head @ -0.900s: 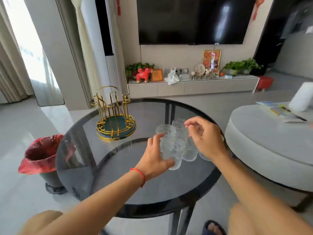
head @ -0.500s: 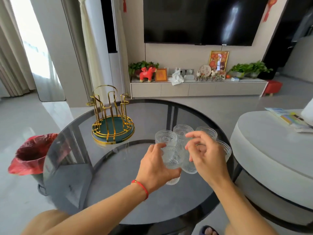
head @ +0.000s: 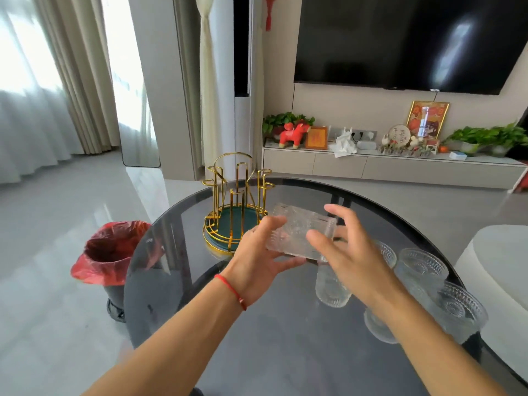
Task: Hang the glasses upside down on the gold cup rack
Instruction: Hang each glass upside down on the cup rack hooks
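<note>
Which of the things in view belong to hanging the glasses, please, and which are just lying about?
Job in hand:
- tilted glass held by left hand; right hand beside it
- upright glasses on the glass table
- gold cup rack, empty

Lying about:
- red-lined bin
- red toy horse
- framed picture
- television

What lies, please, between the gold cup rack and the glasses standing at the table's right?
In the head view, the left hand and right hand hold a glass sideways between the gold cup rack and the standing glasses.

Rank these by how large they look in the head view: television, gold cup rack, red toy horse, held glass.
1. television
2. gold cup rack
3. held glass, blurred and nearer the camera, so close to the rack
4. red toy horse
</note>
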{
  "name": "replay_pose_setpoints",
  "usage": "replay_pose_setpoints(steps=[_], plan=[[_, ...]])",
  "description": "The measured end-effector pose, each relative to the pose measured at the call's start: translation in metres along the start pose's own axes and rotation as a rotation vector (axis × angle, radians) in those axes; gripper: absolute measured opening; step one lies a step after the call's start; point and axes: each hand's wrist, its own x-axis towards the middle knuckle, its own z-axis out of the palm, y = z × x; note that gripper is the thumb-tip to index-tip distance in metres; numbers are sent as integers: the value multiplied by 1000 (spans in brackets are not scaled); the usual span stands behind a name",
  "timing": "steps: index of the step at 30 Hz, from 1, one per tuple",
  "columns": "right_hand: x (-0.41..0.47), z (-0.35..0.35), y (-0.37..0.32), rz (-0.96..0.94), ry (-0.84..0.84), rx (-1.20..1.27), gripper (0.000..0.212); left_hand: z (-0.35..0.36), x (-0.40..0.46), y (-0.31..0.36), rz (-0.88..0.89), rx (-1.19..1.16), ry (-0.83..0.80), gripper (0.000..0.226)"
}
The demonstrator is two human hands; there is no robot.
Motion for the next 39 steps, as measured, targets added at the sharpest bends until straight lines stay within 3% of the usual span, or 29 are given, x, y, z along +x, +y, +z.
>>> replay_pose_setpoints(steps=[3, 5, 8, 11, 14, 16, 20, 25, 36, 39], plan=[[31, 18, -5, 99, -50, 177, 59, -19, 13, 7, -1, -43, -5, 45], [46, 27, -4, 122, -15, 299, 54, -31, 23, 8, 13, 49, 48, 62], [71, 31, -3, 91, 76, 322, 40, -48, 37, 7, 144, 413, 264, 63], [99, 20, -15, 38, 240, 266, 46, -73, 49, 1, 385, 975, 465, 31], [137, 10, -34, 9, 329, 245, 73, -91, 58, -6, 480, 1442, 446, 25], [168, 12, -45, -4, 332, 242, 71, -98, 59, -10, 439, 1561, 395, 31], [236, 35, -59, -34, 308, 133, 62, -110, 62, -13, 325, 1726, 351, 45], [293, 68, -65, -4, 244, 68, 69, -111, 62, -15, 347, 1793, 342, 43], [327, 112, -34, 123, -135, 53, 60, -113, 61, -21, 226, 1864, 316, 47], [329, 117, -23, 105, -252, 24, 69, -111, 61, -22, 204, 1866, 314, 49]])
